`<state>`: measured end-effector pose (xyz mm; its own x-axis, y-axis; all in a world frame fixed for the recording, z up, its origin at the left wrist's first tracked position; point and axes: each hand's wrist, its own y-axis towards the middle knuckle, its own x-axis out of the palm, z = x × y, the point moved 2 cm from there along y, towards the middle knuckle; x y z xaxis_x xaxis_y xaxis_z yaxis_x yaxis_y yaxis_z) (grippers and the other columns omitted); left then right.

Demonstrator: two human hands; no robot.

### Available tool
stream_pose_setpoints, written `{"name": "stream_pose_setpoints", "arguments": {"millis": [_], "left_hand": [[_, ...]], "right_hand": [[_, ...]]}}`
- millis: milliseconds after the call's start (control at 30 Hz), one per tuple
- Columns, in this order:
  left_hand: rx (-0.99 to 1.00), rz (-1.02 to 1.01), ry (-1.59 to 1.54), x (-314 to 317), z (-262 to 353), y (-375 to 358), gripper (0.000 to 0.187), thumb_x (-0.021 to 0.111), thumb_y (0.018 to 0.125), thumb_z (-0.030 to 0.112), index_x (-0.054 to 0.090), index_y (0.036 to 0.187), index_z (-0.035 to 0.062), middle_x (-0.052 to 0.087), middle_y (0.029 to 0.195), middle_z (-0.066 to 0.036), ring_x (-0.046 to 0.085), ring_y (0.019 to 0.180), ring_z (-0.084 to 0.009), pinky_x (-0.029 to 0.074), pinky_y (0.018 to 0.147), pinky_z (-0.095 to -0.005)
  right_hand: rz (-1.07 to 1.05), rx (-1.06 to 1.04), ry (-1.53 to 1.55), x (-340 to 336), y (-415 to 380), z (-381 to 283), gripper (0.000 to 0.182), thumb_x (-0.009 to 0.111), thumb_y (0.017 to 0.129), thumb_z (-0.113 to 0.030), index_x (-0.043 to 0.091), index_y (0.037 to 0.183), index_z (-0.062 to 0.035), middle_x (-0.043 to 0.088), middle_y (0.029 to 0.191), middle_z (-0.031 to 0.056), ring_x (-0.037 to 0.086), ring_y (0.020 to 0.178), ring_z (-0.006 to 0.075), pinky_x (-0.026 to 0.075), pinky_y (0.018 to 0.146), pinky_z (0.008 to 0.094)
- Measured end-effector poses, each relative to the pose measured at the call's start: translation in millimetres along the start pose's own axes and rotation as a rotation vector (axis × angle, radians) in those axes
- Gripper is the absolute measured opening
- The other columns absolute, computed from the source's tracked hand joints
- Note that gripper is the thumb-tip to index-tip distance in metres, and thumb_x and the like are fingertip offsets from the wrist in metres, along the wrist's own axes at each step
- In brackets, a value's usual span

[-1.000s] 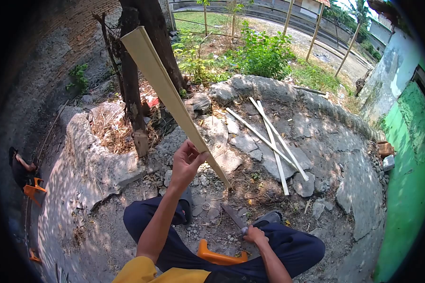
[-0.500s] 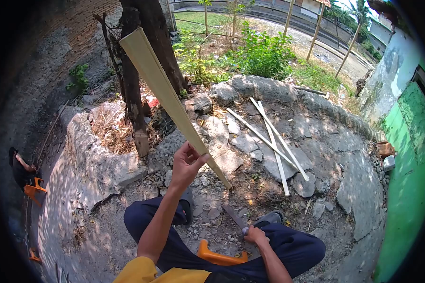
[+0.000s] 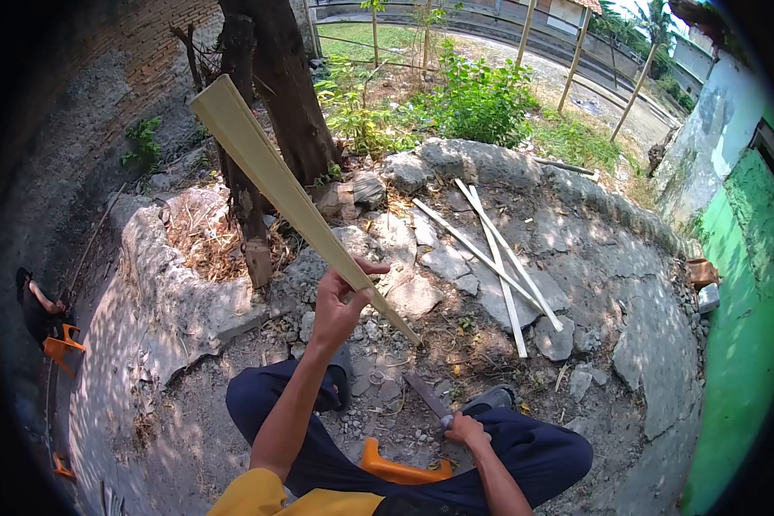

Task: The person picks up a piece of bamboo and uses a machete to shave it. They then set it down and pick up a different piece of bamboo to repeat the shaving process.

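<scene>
My left hand [image 3: 340, 305] grips a long, pale bamboo slat [image 3: 271, 176] near its lower part, thumb on one side and a finger stretched out past its edge. The slat leans up to the left, and its lower end comes down near the ground in front of my feet. Low over my right thigh, my right hand [image 3: 467, 429] is closed around the handle of a machete [image 3: 426, 396]. Its blade points forward and left, apart from the slat. Part of the handle is hidden by my fingers.
Several thin pale strips [image 3: 496, 267] lie crossed on the broken concrete ahead. An orange seat edge [image 3: 400, 469] shows between my legs. A tree trunk [image 3: 284, 95] stands ahead left, a green wall [image 3: 735, 318] rises at right, and a person [image 3: 39, 305] sits far left.
The upper end of the slat has swung left and slightly down, and it has turned a little in my left hand, whose finger is now stretched out. My right hand and the machete have stayed put.
</scene>
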<state>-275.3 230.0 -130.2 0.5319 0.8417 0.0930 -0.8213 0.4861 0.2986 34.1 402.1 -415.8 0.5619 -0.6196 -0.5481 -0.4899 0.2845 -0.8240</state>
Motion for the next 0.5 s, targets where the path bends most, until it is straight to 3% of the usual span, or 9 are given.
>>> {"name": "stream_pose_setpoints", "arguments": {"millis": [133, 333, 433, 500], "left_hand": [[0.032, 0.006, 0.036, 1, 7, 0, 0.033, 0.058, 0.079, 0.005, 0.057, 0.112, 0.0023, 0.065, 0.107, -0.007, 0.056, 0.088, -0.0068, 0.049, 0.078, -0.0245], [0.049, -0.083, 0.171, -1, 9, 1, 0.02, 0.056, 0.081, 0.013, 0.059, 0.098, 0.0022, 0.054, 0.094, -0.001, 0.047, 0.081, -0.0085, 0.041, 0.072, -0.0236], [0.117, -0.137, -0.052, 1, 2, 3, 0.02, 0.054, 0.086, 0.023, 0.057, 0.088, 0.0029, 0.052, 0.089, -0.002, 0.048, 0.08, -0.0128, 0.041, 0.072, -0.0259], [0.018, -0.22, -0.33, 2, -3, 2, 0.033, 0.052, 0.09, 0.034, 0.051, 0.076, 0.0045, 0.047, 0.076, -0.002, 0.045, 0.073, -0.0156, 0.038, 0.067, -0.0283]], "right_hand": [[0.006, -0.005, 0.011, 3, 3, 2, 0.067, 0.07, 0.08, -0.039, 0.051, 0.13, 0.0006, 0.066, 0.122, 0.0226, 0.063, 0.115, 0.0382, 0.049, 0.098, 0.047], [0.015, -0.022, 0.027, 3, 5, 6, 0.069, 0.069, 0.078, -0.041, 0.051, 0.13, 0.0007, 0.066, 0.12, 0.0235, 0.063, 0.113, 0.0395, 0.049, 0.097, 0.0482], [0.013, -0.017, 0.008, 0, 6, 6, 0.071, 0.07, 0.078, -0.046, 0.053, 0.13, -0.0013, 0.067, 0.121, 0.0216, 0.064, 0.114, 0.0385, 0.049, 0.097, 0.0476], [0.014, -0.001, -0.008, 0, 5, 5, 0.071, 0.071, 0.08, -0.051, 0.055, 0.13, -0.0034, 0.067, 0.122, 0.0198, 0.064, 0.115, 0.0374, 0.049, 0.097, 0.0468]]}}
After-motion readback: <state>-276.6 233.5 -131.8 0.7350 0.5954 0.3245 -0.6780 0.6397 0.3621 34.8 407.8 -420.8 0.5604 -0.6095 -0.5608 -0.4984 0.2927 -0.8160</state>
